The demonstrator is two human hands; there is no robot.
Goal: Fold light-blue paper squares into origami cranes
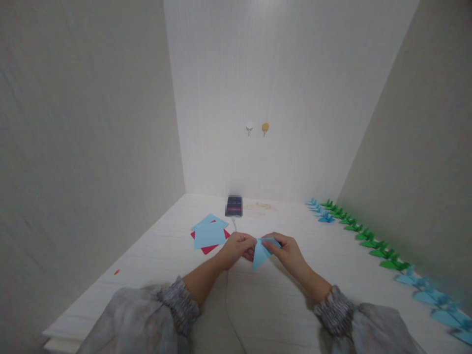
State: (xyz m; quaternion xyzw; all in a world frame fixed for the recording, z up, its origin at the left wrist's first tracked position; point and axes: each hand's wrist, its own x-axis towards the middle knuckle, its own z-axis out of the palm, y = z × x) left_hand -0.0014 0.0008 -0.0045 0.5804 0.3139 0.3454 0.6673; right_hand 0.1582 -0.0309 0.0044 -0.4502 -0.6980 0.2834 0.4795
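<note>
Between my two hands is a light blue sheet of origami paper [261,255], folded, with one point hanging downward. My left hand [240,246] pinches its left edge; a ring shows on one finger. On the other side, my right hand [284,248] grips the paper with the thumb in front and the fingers behind. Both hands are held above the table. Left of them lies a loose pile of square sheets, with a light blue square [209,234] on top and a red sheet [210,249] showing beneath.
Folded green paper cranes [368,239] and blue paper cranes [438,300] line the table's right side. A dark phone-like device [234,205] lies by the back wall, with a white cable [229,309] running toward me. A red scrap [117,271] lies at left. Two hooks [265,128] are on the wall.
</note>
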